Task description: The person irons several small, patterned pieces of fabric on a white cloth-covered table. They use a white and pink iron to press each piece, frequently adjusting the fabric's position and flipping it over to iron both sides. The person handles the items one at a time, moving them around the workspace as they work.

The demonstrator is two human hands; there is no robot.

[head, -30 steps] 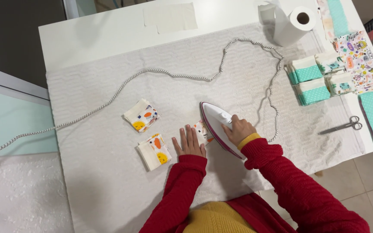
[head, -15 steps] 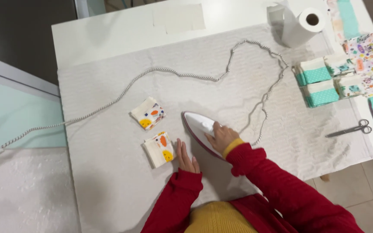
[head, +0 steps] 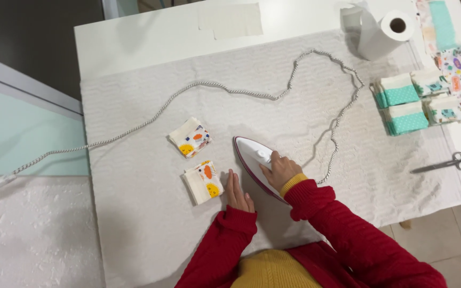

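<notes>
On the padded surface (head: pixel 134 224), the right hand (head: pixel 281 172) gripping the iron (head: pixel 254 160) has slid left; the left hand (head: pixel 237 193) lies flat, released, beside a folded fabric square (head: pixel 203 182).

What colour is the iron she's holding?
The iron is white with a dark pink edge, seen in the head view.

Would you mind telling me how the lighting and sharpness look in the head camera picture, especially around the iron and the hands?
Head view: light is soft and even, with no glare on the white iron; the right hand gripping it and the flat left hand look sharp, without motion blur; the cord casts only a faint shadow on the pale cloth; the paper towel roll near the edge stays in focus.
</notes>
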